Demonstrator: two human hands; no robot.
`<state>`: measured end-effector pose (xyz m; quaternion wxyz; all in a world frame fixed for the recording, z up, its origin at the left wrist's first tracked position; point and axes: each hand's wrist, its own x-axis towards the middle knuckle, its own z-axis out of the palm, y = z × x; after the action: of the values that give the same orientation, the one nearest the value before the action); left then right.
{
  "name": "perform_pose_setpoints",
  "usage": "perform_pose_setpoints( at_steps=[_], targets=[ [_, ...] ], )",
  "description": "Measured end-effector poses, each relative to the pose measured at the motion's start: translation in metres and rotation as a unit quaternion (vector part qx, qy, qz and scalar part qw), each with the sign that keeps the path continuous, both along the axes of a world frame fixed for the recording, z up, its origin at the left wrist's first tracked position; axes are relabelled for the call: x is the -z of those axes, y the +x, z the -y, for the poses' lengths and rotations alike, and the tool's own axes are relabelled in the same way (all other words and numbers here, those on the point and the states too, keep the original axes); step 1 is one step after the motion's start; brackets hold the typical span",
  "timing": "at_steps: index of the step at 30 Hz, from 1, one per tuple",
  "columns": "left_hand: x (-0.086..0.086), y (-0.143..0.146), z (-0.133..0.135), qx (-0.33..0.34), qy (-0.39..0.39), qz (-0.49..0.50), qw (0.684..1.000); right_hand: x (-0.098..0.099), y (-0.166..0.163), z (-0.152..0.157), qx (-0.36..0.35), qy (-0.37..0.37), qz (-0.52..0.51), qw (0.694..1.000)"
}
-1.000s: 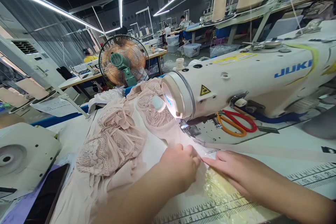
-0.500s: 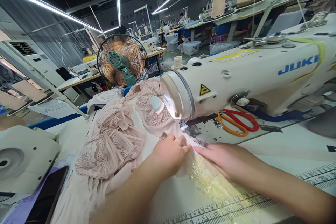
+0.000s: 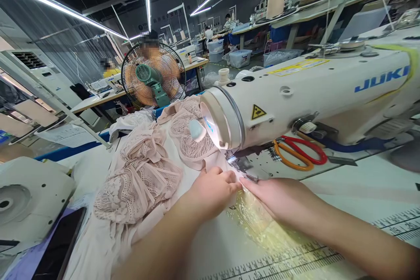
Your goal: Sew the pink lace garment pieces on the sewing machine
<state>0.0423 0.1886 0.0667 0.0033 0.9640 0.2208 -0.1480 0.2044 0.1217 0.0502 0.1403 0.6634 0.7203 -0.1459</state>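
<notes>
My left hand (image 3: 216, 189) is closed, its thumb and forefinger pinching pale pink fabric just in front of the presser foot (image 3: 238, 164) of a white sewing machine (image 3: 285, 96). Close beside it, my right hand (image 3: 274, 194) has its thumb stretched toward the same spot; its other fingers are mostly hidden below, and the fingertips seem to press on the fabric edge. The lace bra (image 3: 195, 142) spreads to the left of and behind the presser foot. Glossy yellowish clear plastic (image 3: 254, 218) lies under and beside my right hand.
More pink lace pieces (image 3: 138, 183) are heaped left. Scissors (image 3: 295, 153) with orange and red handles lie behind the needle area. A phone (image 3: 59, 245), a ruler strip (image 3: 272, 267) and a white machine part (image 3: 29, 203) edge the table. A fan (image 3: 152, 76) and people are beyond.
My right hand's tip has shifted slightly left, closer to my left hand. The left hand still pinches at the presser foot. The machine sits slightly farther right in view.
</notes>
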Motion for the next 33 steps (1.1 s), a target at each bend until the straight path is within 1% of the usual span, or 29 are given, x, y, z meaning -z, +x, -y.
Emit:
perform_pose_setpoints(
  at_steps=[3, 8, 11, 15, 19, 23, 27, 30, 33],
  targets=[
    [0.002, -0.001, -0.001, 0.003, -0.005, 0.000, 1.000, 0.000, 0.001, 0.001, 0.006, -0.011, 0.001, 1.000],
    [0.003, -0.004, -0.005, -0.005, -0.006, 0.004, 1.000, -0.005, -0.003, -0.001, 0.005, 0.004, 0.002, 1.000],
    [0.002, -0.005, -0.009, -0.002, 0.000, 0.000, 1.000, -0.007, -0.007, -0.005, 0.019, -0.001, 0.006, 1.000],
    [0.005, -0.007, -0.016, 0.003, 0.002, 0.007, 1.000, -0.002, -0.008, -0.008, 0.017, 0.009, 0.011, 1.000],
    [0.011, -0.009, -0.022, -0.007, -0.005, 0.004, 1.000, 0.004, -0.009, -0.008, 0.004, 0.018, 0.020, 1.000],
    [0.014, -0.009, -0.025, -0.018, 0.013, 0.023, 0.999, 0.005, -0.010, -0.007, 0.009, 0.011, 0.032, 0.999],
    [0.017, -0.010, -0.029, -0.040, 0.038, 0.035, 0.998, 0.007, -0.009, -0.003, 0.018, 0.012, 0.021, 1.000],
    [0.019, -0.012, -0.033, -0.066, 0.064, 0.036, 0.995, 0.014, -0.007, 0.002, -0.011, 0.060, -0.023, 0.998],
    [0.019, -0.013, -0.033, -0.103, 0.098, 0.056, 0.988, 0.025, -0.006, 0.008, -0.107, 0.134, -0.096, 0.981]
  ],
)
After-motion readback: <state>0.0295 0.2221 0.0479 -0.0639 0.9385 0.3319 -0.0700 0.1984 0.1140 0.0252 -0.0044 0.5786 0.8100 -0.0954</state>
